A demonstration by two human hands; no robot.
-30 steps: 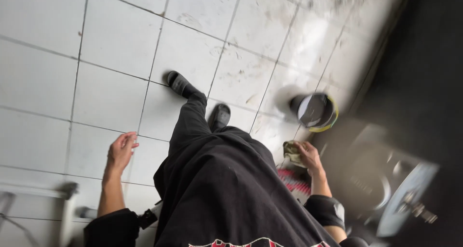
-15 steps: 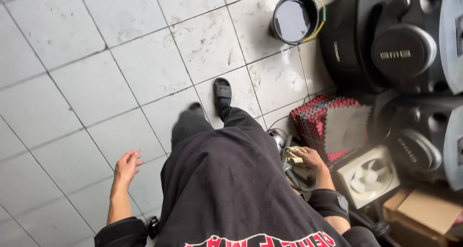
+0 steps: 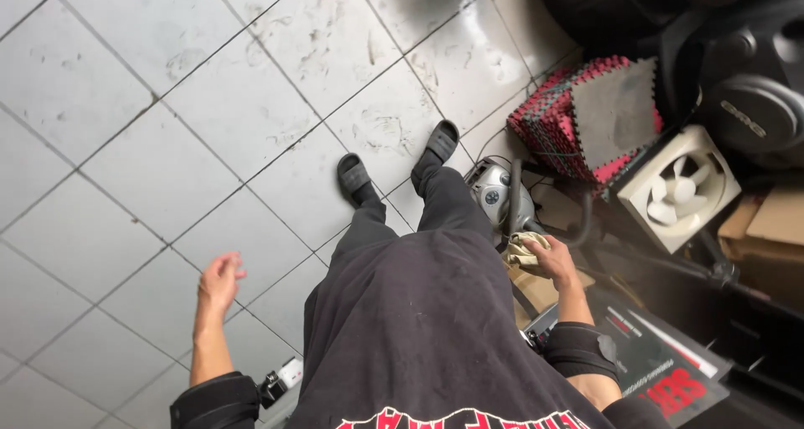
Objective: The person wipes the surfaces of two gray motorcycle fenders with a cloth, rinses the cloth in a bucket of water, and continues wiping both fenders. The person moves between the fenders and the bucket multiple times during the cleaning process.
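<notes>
I stand on a white tiled floor in black clothes and black slides. My left hand hangs free at my side over the tiles, fingers loosely curled, holding nothing. My right hand is closed on a crumpled beige cloth at hip height. Just beyond that hand a grey angle grinder lies on the floor beside my right foot.
To the right lie a stack of red and grey foam mats, a cream wall fan, black speakers, cardboard boxes and a flat printed board. A small device sits near my left elbow.
The view has swung toward the clutter on the right and I have stepped closer to it. My right hand keeps the cloth; my left hand stays loose at my side.
</notes>
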